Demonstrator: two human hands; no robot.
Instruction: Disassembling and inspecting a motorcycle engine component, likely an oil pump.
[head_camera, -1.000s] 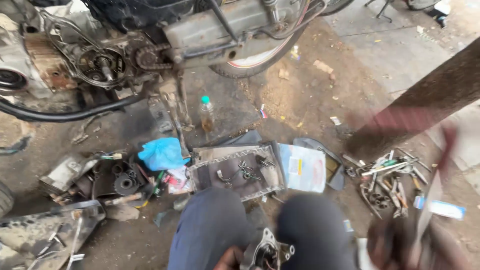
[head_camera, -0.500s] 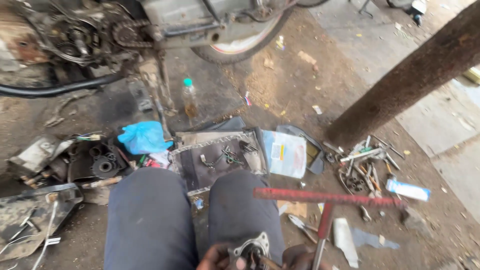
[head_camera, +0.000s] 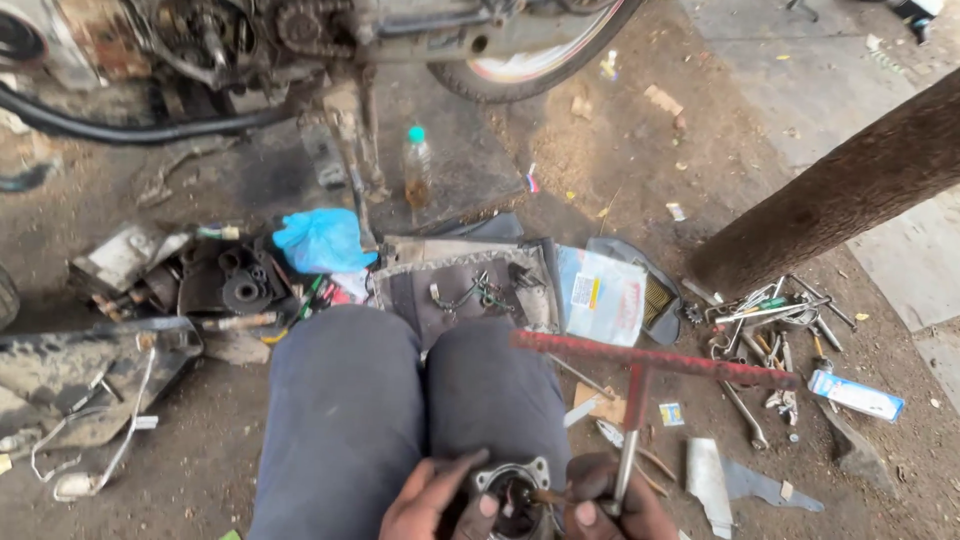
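The left hand (head_camera: 430, 500) curls around a round metal engine part (head_camera: 512, 490) that sits between the knees, right at the bottom of the view. The right hand (head_camera: 610, 505) is closed on the shaft of a red T-shaped wrench (head_camera: 640, 375). The shaft stands nearly upright beside the part, its low end hidden at the fingers (so where the tip sits cannot be told). The long red bar on top runs left to right, tipping down to the right. Farther out, tools (head_camera: 770, 325) lie on the ground by a post (head_camera: 850, 185).

White-blue packet (head_camera: 600, 296) beside blue-white box (head_camera: 856, 395)
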